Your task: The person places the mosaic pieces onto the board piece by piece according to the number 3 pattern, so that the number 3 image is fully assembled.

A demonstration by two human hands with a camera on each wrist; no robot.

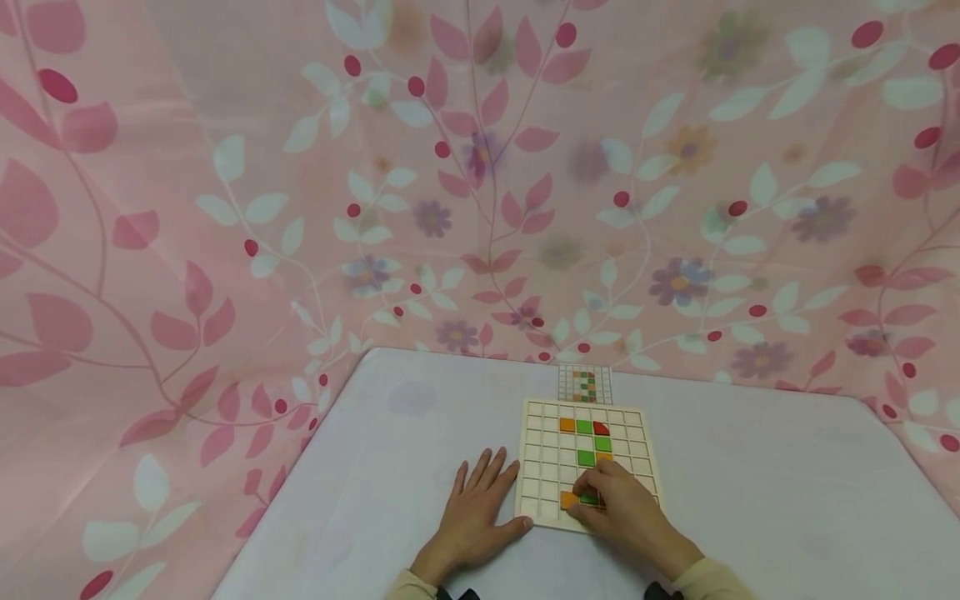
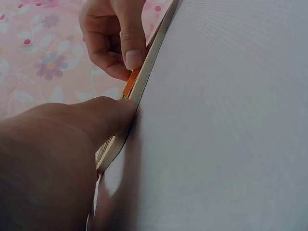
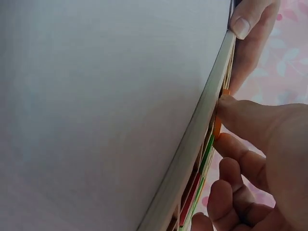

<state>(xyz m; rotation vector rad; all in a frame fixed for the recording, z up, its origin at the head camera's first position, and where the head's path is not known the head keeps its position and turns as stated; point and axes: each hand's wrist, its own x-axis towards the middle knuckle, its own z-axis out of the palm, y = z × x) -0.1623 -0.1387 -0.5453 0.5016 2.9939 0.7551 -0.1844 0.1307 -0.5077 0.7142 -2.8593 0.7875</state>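
A pale gridded board (image 1: 542, 460) lies on the table. My right hand (image 1: 626, 508) is over its lower right part, thumb and index finger pinching an orange tile (image 1: 569, 500) in the near row. In the right wrist view that orange tile (image 3: 217, 126) stands slightly proud of the grid. Beside it is a green tile (image 1: 589, 499), partly covered by my fingers. My left hand (image 1: 476, 512) rests flat at the board's left side with fingers spread. Its thumb touches the near left corner, as the left wrist view also shows at the board's edge (image 2: 144, 82).
Farther up the board sit more tiles: an orange one (image 1: 567, 425), a green one (image 1: 584, 427) and a red one with a rounded corner (image 1: 602, 428). Behind the board lies a small card (image 1: 585, 368) printed with a coloured grid. Floral pink cloth (image 1: 480, 208) hangs behind the white-covered table (image 1: 787, 483).
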